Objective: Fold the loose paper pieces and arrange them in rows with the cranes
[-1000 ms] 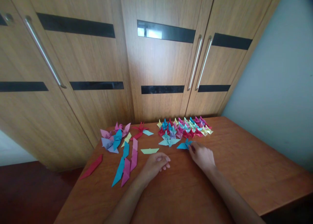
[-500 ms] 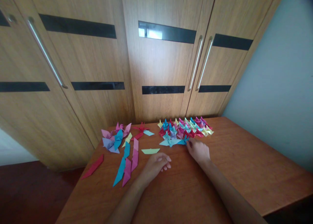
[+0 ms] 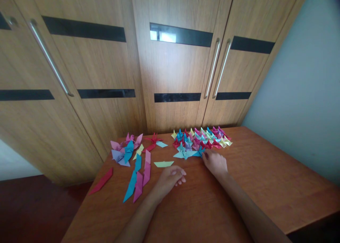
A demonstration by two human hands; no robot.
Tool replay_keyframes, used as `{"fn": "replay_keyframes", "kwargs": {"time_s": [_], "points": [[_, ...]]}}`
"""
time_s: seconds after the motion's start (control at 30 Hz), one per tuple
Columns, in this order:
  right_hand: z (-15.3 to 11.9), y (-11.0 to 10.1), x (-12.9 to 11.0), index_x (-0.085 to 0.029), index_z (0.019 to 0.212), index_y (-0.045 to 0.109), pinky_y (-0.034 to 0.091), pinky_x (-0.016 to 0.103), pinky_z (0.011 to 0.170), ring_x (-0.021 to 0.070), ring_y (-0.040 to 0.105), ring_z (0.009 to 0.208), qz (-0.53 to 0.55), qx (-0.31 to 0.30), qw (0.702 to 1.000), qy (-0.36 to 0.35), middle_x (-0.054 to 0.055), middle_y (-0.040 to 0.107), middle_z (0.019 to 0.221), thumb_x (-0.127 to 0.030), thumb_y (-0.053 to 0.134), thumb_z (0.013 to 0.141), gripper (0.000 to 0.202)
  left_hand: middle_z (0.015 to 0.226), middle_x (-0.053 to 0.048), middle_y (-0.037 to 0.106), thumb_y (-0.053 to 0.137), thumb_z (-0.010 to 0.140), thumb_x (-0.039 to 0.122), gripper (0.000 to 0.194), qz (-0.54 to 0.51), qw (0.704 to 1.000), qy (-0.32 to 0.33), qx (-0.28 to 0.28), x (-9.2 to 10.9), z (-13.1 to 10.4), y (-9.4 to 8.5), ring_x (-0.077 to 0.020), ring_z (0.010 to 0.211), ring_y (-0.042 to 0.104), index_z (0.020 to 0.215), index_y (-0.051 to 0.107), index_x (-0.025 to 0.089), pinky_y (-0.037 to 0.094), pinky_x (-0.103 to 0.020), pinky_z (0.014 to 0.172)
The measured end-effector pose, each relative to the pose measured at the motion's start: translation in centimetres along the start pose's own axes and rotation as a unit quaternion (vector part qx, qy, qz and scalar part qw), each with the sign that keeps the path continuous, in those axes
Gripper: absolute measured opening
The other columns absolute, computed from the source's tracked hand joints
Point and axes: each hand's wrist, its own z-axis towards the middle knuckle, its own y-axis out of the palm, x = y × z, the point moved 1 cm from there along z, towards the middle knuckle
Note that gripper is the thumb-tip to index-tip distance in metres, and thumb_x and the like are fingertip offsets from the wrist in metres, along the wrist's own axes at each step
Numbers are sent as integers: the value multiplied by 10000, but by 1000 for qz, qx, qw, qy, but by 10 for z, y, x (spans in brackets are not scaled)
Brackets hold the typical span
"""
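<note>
- Blue paper crane has slid left in the head view since the first frame, and now sits right up against the pale blue crane. Right hand went over with it.
- Right fingers are bunched up narrow, with the tips pinching the blue one at its right end, down on the wooden table.
- Left hand is just hanging out near the middle, fingers loosely curled, nothing visible in them. Closest bit of paper is the pale green folded piece.
- Behind the blue crane there's a packed bunch of colorful folded cranes, near the wardrobe.
- Over to the left: a pink, blue and lilac cluster, a red crane, some blue and pink folded strips, plus a red strip off near the table's left edge.
</note>
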Motion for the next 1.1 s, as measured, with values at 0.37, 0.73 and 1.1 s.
{"fn": "replay_keyframes", "kwargs": {"time_s": [0.37, 0.73, 1.1], "points": [[3, 4, -1, -228, 870, 592, 327, 227, 571, 162, 607, 753, -5, -5, 1000, -3, 35, 654, 888, -400, 393, 908, 266, 639, -25, 646, 544, 756, 365, 250, 9, 1000, -8, 6, 3, 0, 1, -102, 545, 529, 789, 629, 132, 369, -208, 527], [-4, -1, 0, -224, 831, 605, 287, 225, 542, 151, 592, 703, 16, 10, 1000, -1, 32, 647, 839, -413, 388, 911, 299, 645, -24, 651, 532, 753, 341, 232, 16, 1000, -15, 11, 6, -2, 1, -107, 562, 541, 795, 634, 137, 374, -210, 534], [-31, 12, -37, -220, 700, 584, 250, 221, 534, 127, 554, 618, 162, 3, 984, -76, -1, 636, 684, -330, 412, 898, 284, 683, -31, 660, 553, 757, 407, 274, 15, 997, 26, 75, 17, -2, -15, -116, 573, 554, 806, 639, 151, 379, -207, 517]]}}
